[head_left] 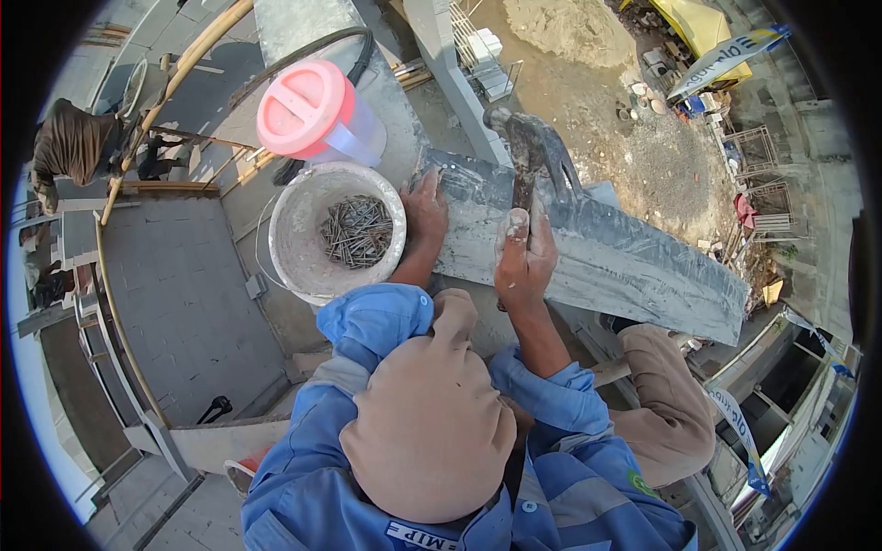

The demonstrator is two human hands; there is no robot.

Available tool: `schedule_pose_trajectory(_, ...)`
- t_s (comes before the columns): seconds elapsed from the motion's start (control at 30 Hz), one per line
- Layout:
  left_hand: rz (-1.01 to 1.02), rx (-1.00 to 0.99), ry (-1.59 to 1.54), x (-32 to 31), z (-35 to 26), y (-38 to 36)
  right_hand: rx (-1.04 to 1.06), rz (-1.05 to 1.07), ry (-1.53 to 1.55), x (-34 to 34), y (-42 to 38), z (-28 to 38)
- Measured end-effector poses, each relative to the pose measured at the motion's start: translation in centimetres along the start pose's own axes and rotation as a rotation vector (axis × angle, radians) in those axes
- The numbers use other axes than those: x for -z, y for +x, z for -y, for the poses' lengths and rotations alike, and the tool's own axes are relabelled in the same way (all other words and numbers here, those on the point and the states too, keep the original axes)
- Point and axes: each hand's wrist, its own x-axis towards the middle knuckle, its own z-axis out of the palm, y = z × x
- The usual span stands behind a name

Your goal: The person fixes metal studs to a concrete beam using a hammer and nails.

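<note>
My right hand point(526, 262) is closed round the handle of a claw hammer point(537, 147), thumb laid along it. The hammer's head is raised over a long grey-smeared plank point(606, 262). My left hand point(425, 219) grips the plank's left end, fingers close together; whether a nail is also between them I cannot make out. Right beside that hand stands a white, mortar-stained bucket point(288, 241) with a heap of nails point(356, 232) inside. Behind the bucket is a translucent jug point(365, 129) with a pink lid point(301, 108).
A concrete ledge point(303, 28) runs behind the jug, with a dark hose point(322, 41) across it. Bamboo poles point(188, 64) and a block floor point(170, 294) lie to the left, where another person point(73, 142) is. On the right, the ground point(634, 138) drops far below.
</note>
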Motion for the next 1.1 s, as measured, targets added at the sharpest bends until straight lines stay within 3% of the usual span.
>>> schedule_pose_trajectory(0.17,0.029,0.043,0.010,-0.9,1.3,-0.6,-0.123,0.151,-0.110,-0.1,-1.4,-3.2)
schedule_pose_trajectory(0.3,0.021,0.077,-0.005,-0.6,0.8,-0.4,-0.111,0.176,-0.156,0.1,-0.7,-2.2)
schedule_pose_trajectory(0.47,-0.038,0.023,0.005,0.5,-0.2,-0.2,0.048,0.070,-0.061,0.2,0.4,-0.8)
schedule_pose_trajectory(0.7,-0.038,-0.010,0.026,0.0,0.4,-0.5,-0.088,0.160,-0.040,-0.1,-0.7,-1.2)
schedule_pose_trajectory(0.77,0.053,0.058,0.009,-0.5,0.8,-0.7,0.125,0.070,-0.267,-1.5,-1.0,-2.9)
schedule_pose_trajectory(0.8,0.053,0.055,0.007,-0.5,0.9,-0.8,0.127,0.067,-0.269,-1.6,-1.3,-3.9)
schedule_pose_trajectory(0.9,0.084,0.068,0.042,-0.4,0.8,-0.8,-0.240,0.333,-0.477,-1.2,-1.3,-4.4)
schedule_pose_trajectory(1.07,0.032,0.029,0.054,0.4,-0.1,-0.5,-0.144,0.255,-0.410,0.2,-0.2,-1.7)
schedule_pose_trajectory(1.1,0.030,0.035,0.056,0.3,0.0,-0.5,-0.133,0.151,-0.294,0.4,0.0,-1.4)
